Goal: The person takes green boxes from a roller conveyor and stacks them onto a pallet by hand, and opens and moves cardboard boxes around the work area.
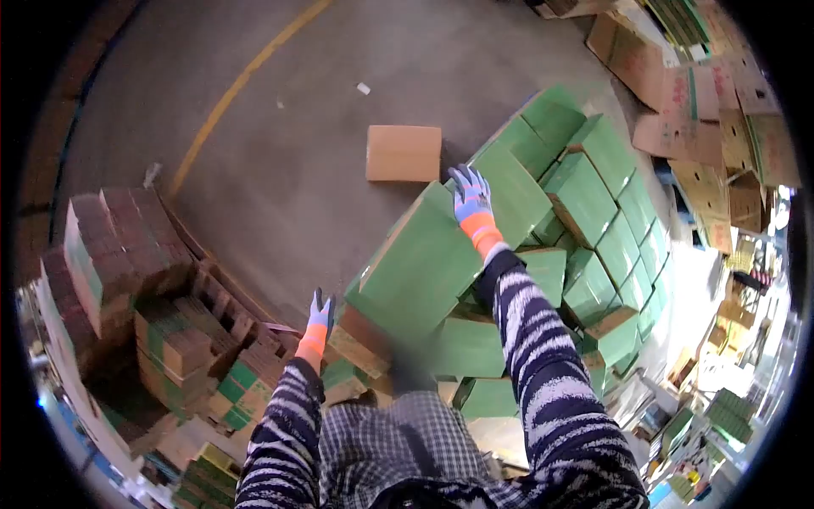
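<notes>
A large green-topped cardboard box [415, 263] lies tilted in front of me, at the left side of a pile of similar green boxes [585, 199]. My right hand [472, 197], in a grey-blue and orange glove, rests with fingers stretched out at the far right edge of that box, where it meets another green box [513, 191]. Beside the box's near left corner is my left hand [319, 321], gloved the same way, its fingers pointing up and thumb apart. Whether the left palm touches the box I cannot tell.
A brown carton [404, 153] sits on the concrete floor [314, 127] ahead, with a yellow line [242, 81] farther left. Stacked cartons [136, 246] stand at my left. Opened cardboard [678, 106] and more boxes line the right side.
</notes>
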The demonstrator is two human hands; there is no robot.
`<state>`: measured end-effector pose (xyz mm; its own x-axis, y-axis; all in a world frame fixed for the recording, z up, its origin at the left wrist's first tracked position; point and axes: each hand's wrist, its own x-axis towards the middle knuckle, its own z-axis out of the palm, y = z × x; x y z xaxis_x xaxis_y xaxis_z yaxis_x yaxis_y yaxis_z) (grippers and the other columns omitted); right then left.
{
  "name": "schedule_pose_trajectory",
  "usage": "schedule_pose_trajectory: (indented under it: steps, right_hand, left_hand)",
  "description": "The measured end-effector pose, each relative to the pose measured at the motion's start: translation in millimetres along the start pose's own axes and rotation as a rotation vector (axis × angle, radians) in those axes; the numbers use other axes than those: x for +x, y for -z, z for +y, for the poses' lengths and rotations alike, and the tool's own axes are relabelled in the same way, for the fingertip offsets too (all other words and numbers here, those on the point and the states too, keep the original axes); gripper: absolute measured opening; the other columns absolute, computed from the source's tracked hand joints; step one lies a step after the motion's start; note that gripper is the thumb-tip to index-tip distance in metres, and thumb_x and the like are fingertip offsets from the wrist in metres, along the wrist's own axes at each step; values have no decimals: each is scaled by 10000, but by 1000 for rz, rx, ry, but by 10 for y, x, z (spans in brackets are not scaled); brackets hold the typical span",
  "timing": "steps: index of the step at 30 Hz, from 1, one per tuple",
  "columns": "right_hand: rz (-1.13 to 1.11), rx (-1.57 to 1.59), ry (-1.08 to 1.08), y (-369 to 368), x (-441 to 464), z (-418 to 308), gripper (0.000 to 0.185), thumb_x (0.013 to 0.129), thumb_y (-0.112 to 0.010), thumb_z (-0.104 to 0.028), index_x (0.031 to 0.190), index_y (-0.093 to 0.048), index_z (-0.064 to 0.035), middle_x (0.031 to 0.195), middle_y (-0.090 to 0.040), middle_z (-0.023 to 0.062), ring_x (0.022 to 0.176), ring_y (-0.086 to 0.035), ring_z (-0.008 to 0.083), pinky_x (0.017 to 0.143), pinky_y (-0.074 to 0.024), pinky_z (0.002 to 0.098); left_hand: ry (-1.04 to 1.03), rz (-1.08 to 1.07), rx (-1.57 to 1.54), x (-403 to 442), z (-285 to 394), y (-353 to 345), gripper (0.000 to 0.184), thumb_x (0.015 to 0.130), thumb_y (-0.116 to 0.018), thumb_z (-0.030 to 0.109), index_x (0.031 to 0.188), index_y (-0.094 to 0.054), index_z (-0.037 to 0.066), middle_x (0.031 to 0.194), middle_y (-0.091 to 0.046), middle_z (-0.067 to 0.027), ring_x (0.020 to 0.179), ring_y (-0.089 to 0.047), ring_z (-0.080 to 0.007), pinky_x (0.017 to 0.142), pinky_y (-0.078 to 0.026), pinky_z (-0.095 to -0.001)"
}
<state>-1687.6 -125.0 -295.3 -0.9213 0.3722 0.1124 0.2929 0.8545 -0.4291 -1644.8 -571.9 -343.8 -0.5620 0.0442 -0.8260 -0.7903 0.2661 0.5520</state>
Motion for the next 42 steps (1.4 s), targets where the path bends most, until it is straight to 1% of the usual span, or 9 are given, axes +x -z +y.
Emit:
schedule_pose_trajectory:
  steps: [5, 11, 18, 24, 26, 29, 32, 35, 42]
  right_hand:
    - [267, 273, -482, 877, -727, -637, 610, 819, -666, -143, 1367, -411, -59, 1394, -419, 162, 1279, -398, 335, 1091, -292, 410]
    - [198, 506, -1280, -96, -2261, -850, 944, 672, -825, -202, 1407, -275, 19, 1421, -371, 192, 1304, -373, 289, 1069, -326, 326]
    - [411, 998, -1529, 86, -1962, -1563, 939, 619, -869, -168, 1357, -311, -6, 1293, -479, 135, 1177, -472, 223, 979, -419, 351]
    - [338, 179, -1054, 227, -1752, -2237, 1019, 577, -884, -164, 1359, -255, 8, 1218, -497, 153, 1122, -500, 242, 962, -432, 369]
    - [634, 736, -1419, 517, -1252, -2559, 1061, 575, -878, -154, 1388, -218, 15, 1231, -494, 162, 1121, -504, 255, 960, -433, 380]
    - [786, 1162, -1401, 1076, -288, -2642, 1114, 563, -882, -171, 1421, -196, 14, 1259, -489, 160, 1115, -512, 265, 957, -438, 405]
    - [756, 1184, -1456, 1011, 248, -2591, 1014, 614, -831, -164, 1450, -260, -101, 1257, -464, 164, 1185, -458, 246, 1006, -399, 380]
    - [643, 443, -1388, 664, 408, -2609, 972, 612, -833, -260, 1423, -328, -83, 1259, -468, 187, 1223, -425, 294, 1027, -387, 403]
    - [526, 748, -1875, -545, 737, -2169, 936, 585, -847, -263, 1400, -392, -197, 1293, -453, 182, 1205, -438, 333, 1000, -412, 388]
  left_hand:
    - [-18, -252, 221, -666, 1207, 205, 696, 901, -620, 204, 1459, -244, 25, 1466, -340, -154, 1321, -366, -218, 1068, -310, -305]
    - [198, -608, 257, 10, 1779, -659, 712, 883, -640, 195, 1452, -249, 21, 1449, -357, -153, 1309, -371, -221, 1069, -316, -320]
    - [57, -875, 346, 511, 1327, -1299, 847, 714, -802, 125, 1398, -319, 1, 1351, -418, -152, 1242, -436, -262, 982, -436, -380]
    - [-178, -872, 742, 615, 2446, -992, 923, 662, -841, 238, 1406, -331, 45, 1319, -421, -142, 1229, -444, -248, 965, -449, -367]
    - [-149, -936, 716, 626, 2952, -943, 827, 723, -795, 227, 1403, -353, 64, 1333, -449, -106, 1171, -491, -229, 950, -450, -349]
    - [173, -938, 431, 571, 4136, -1048, 564, 878, -648, 211, 1381, -427, 83, 1204, -585, -62, 1058, -544, -157, 900, -435, -285]
    - [30, -821, 526, 1183, 4583, -1177, 598, 871, -656, 253, 1395, -411, 107, 1217, -570, -58, 1062, -536, -139, 841, -437, -275]
    - [-128, -736, 592, 2227, 4543, -1283, 660, 858, -667, 179, 1413, -344, 26, 1369, -450, -148, 1210, -473, -220, 963, -425, -363]
    - [-105, -785, 984, 4290, 4556, -1805, 827, 767, -757, 215, 1406, -300, -44, 1449, -359, -176, 1264, -445, -257, 1022, -392, -326]
